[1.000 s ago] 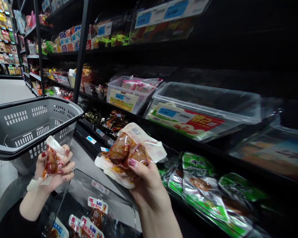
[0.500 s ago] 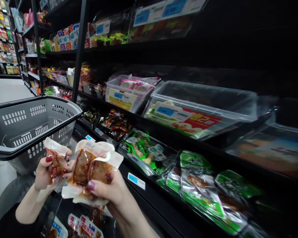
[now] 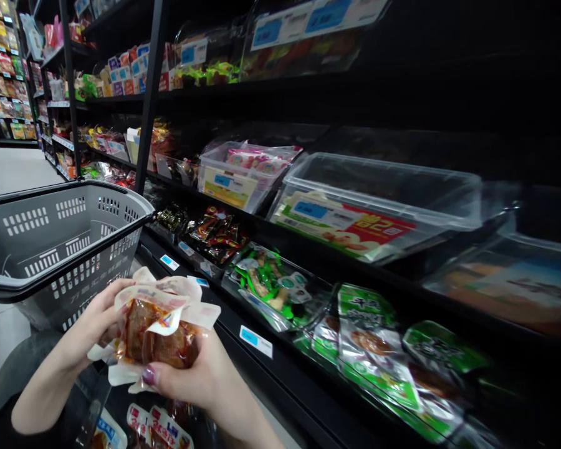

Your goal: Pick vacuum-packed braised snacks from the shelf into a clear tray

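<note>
Clear-fronted, vacuum-sealed food packets (image 3: 140, 330) with white edges and a brown, saucy filling are bunched in front of me. My right hand (image 3: 210, 374) grips the bunch from the right, its thumb pressed on the front. From the left, my left hand (image 3: 96, 324) closes on the same bunch; its fingertips are hidden behind the packets. Below my hands, more sealed packets with red-and-white labels (image 3: 161, 427) lie in a bin. A grey shopping basket (image 3: 88, 262) with slotted sides stands just beyond my left hand.
Black shelving (image 3: 150, 93) runs along the right. On its lowest level are trays of green-wrapped snacks (image 3: 273, 284) and green-and-silver packets (image 3: 378, 343). A clear plastic tub (image 3: 383, 187) sits one level higher. Pale floor (image 3: 9, 165) shows at the left.
My left hand has moved right, bringing its packet against the bunch in my right hand. The bunch has shifted slightly left and down, and the packets now overlap.
</note>
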{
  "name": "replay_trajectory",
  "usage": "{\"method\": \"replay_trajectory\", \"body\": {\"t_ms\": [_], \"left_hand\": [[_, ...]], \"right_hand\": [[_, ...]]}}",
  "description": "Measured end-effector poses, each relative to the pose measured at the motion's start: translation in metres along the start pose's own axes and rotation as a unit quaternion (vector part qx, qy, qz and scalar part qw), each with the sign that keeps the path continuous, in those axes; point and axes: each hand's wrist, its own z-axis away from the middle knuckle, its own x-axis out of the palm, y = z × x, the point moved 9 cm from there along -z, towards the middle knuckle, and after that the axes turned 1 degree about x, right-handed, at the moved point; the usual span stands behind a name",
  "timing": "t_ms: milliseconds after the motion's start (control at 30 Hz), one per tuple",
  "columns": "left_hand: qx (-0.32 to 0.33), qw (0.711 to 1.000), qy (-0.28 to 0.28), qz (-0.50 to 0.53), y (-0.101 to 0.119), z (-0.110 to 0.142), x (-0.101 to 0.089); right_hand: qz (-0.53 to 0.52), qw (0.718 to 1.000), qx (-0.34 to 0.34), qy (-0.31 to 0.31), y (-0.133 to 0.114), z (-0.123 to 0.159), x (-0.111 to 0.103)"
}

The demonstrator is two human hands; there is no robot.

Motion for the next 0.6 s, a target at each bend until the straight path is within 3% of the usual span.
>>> {"method": "replay_trajectory", "body": {"t_ms": [100,233,300,467,600], "left_hand": [[-0.056,0.998,-0.025,0.022,-0.005,0.001,0.000],[-0.078,0.995,0.041,0.043,-0.012,0.003,-0.009],[-0.066,0.995,0.061,0.046,-0.013,0.002,-0.010],[-0.011,0.994,0.025,0.109,-0.006,-0.002,0.000],[0.045,0.991,0.101,0.079,0.005,0.000,-0.010]], "right_hand": [[-0.014,1.000,-0.008,-0.002,-0.002,-0.002,-0.001],[-0.096,0.993,-0.020,0.061,-0.017,0.002,-0.012],[-0.119,0.988,-0.030,0.099,-0.027,0.006,-0.022],[-0.080,0.983,-0.031,0.160,-0.038,0.014,-0.051],[-0.071,0.982,-0.036,0.170,-0.035,0.011,-0.064]]}}
